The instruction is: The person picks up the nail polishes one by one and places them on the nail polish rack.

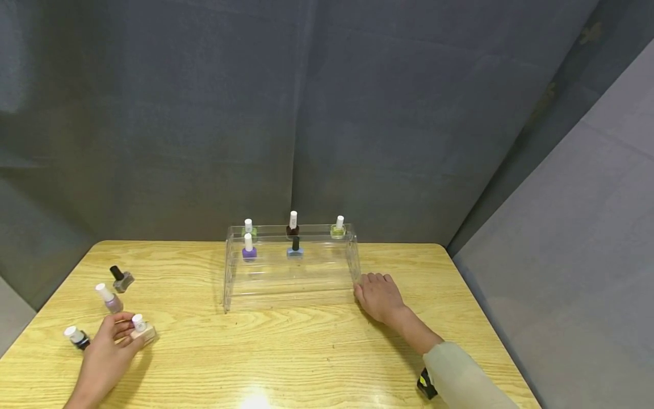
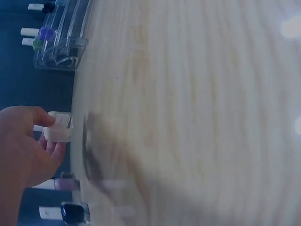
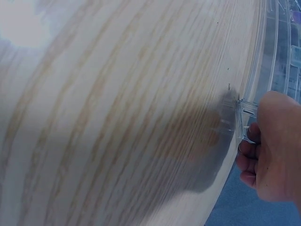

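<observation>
My left hand (image 1: 109, 349) pinches a pale beige nail polish bottle (image 1: 146, 334) with a white cap, low over the left part of the table. The bottle's flat side (image 2: 59, 127) faces the left wrist view, thumb across its edge. Near that hand are a lilac bottle (image 1: 113, 304), a dark bottle (image 1: 80, 341) with a white cap and a greyish bottle (image 1: 123, 282) with a black cap. At the right end of a clear stepped rack (image 1: 293, 292), my right hand (image 1: 380, 296) grips the front corner, fingers curled at its outer side (image 3: 245, 117).
On the rack's rear tier stand a green bottle (image 1: 248, 230), a dark brown one (image 1: 293, 229) and a yellow one (image 1: 338, 230). A purple bottle (image 1: 249, 253) and a blue one (image 1: 294, 252) occupy the tier in front. Grey cloth (image 1: 204, 125) hangs behind the table.
</observation>
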`<state>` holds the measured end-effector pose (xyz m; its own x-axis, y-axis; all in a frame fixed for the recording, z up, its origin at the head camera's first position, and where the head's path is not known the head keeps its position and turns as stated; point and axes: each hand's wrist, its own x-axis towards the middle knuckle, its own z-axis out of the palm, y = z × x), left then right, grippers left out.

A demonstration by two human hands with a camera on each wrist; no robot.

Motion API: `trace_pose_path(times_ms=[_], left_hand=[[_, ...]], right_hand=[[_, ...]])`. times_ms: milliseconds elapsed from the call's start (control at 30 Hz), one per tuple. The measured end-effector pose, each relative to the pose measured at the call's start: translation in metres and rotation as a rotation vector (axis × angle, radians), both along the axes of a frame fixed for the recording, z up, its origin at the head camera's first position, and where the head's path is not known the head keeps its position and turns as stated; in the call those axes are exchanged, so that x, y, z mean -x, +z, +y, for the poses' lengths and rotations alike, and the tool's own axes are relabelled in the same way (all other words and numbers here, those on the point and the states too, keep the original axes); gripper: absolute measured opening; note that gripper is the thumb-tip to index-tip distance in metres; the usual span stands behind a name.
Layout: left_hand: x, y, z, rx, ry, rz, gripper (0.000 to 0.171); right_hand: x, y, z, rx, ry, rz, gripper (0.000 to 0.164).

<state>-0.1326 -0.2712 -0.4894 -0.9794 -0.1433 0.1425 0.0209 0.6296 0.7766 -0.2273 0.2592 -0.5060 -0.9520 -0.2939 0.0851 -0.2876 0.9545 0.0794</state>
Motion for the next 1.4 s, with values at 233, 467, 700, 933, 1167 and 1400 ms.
trace_pose_path(times_ms=[233,467,700,933,1167,1400], left_hand=[[0.010,0.009,0.018,-0.010,-0.087,0.045,0.042],[0.022,0.023,0.036,-0.003,-0.178,0.090,0.040],[0.034,0.030,0.056,-0.013,-0.260,0.121,0.040],[0.047,0.033,0.077,-0.051,-0.315,0.129,0.039],[0.059,0.037,0.095,-0.105,-0.374,0.164,0.039],[0.071,0.042,0.113,-0.124,-0.403,0.163,0.039]], right_hand=[[0.001,-0.003,0.002,-0.012,0.026,0.042,0.033],[-0.001,-0.001,0.001,-0.009,0.020,0.026,0.031],[-0.001,0.000,0.001,-0.005,0.025,0.034,0.029],[0.000,-0.002,0.001,-0.011,0.027,0.043,0.029],[-0.002,0.001,0.000,-0.027,0.018,0.018,0.030],[-0.003,0.006,-0.002,-0.031,0.007,-0.002,0.031]])
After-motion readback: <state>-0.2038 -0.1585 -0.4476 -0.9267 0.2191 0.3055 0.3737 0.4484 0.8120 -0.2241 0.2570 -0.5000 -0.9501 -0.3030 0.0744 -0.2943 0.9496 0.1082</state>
